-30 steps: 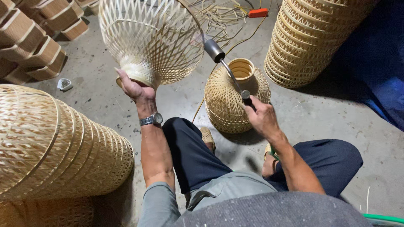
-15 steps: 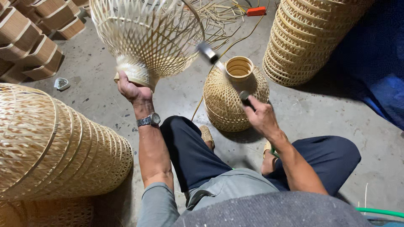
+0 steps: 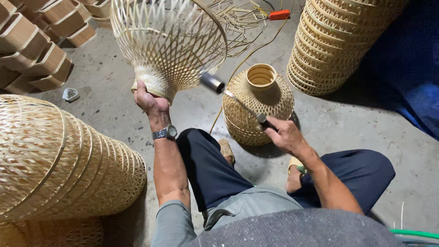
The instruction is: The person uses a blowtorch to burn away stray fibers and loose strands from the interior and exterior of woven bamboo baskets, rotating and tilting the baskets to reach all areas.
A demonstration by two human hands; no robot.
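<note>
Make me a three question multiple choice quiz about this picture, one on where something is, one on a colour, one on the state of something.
1. Where does the small vase-shaped woven basket stand?
A. on the concrete floor in front of the person
B. on top of the stack at upper right
C. in the person's lap

2. What colour is the small object lying among the loose strips at the top?
A. green
B. orange-red
C. white

3. How is the open-weave bamboo frame held?
A. it lies flat on the floor
B. the right hand grips it
C. the left hand grips its narrow end, off the floor

Answers: 1 A, its base rests on the floor between the knees and the stack. 2 B, it shows bright orange-red. 3 C, the left hand clasps the neck, while the right hand holds a metal-tipped tool.
</note>
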